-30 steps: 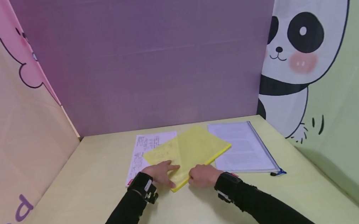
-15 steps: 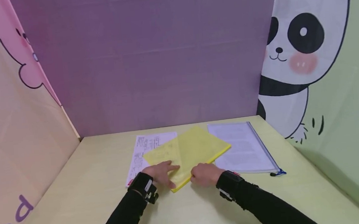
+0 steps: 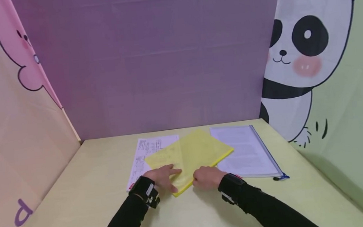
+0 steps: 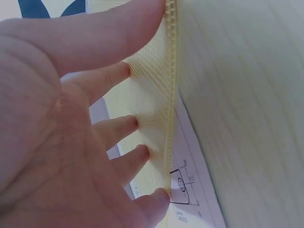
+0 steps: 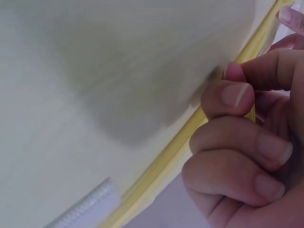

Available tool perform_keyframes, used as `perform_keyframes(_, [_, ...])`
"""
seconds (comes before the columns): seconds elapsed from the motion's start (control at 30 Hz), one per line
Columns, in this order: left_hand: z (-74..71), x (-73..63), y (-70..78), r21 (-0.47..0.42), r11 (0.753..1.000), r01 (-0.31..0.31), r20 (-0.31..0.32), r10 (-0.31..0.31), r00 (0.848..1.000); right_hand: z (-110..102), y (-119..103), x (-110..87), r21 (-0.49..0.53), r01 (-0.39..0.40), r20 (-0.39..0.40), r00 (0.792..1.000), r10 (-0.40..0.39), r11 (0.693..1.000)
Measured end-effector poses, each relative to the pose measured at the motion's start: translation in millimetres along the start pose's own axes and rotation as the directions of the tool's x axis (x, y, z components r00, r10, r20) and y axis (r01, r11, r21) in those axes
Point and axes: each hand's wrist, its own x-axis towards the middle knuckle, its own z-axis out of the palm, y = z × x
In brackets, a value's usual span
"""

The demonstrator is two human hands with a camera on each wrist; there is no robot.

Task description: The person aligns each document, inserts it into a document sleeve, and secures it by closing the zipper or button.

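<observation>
While right fingers (image 5: 232,137) pinch its brighter edge (image 3: 222,157), the translucent, fine-ribbed yellow folder (image 3: 200,148) lies under spread left fingers (image 4: 116,130).

Soft, even light fills the head view, leaving a pale sheen on the table (image 3: 77,180) at 6 o'clock and a faint shadow beside the right sleeve (image 3: 267,207). The left wrist view is hazy, the printed sheet (image 4: 191,154) at 5 o'clock washed out. The right wrist view is dimmer, a broad blurred shadow lying at 9 o'clock from the fingers (image 5: 228,137).
</observation>
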Motion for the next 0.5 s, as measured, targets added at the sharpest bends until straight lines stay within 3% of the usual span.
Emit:
perform_keyframes(0.2, [-1.3, -1.1, 0.0, 0.013, 1.000, -0.001, 0.006, 0.001, 1.000, 0.9, 6.4, 3.5, -0.036, -0.027, 0.008, 1.000, 0.028, 0.999])
perform_keyframes(0.5, [-1.1, -2.5, 0.2, -0.005, 1.000, 0.007, 0.009, -0.007, 1.000, 1.9, 10.3, 0.7, -0.010, -0.035, 0.003, 0.999, 0.035, 0.999])
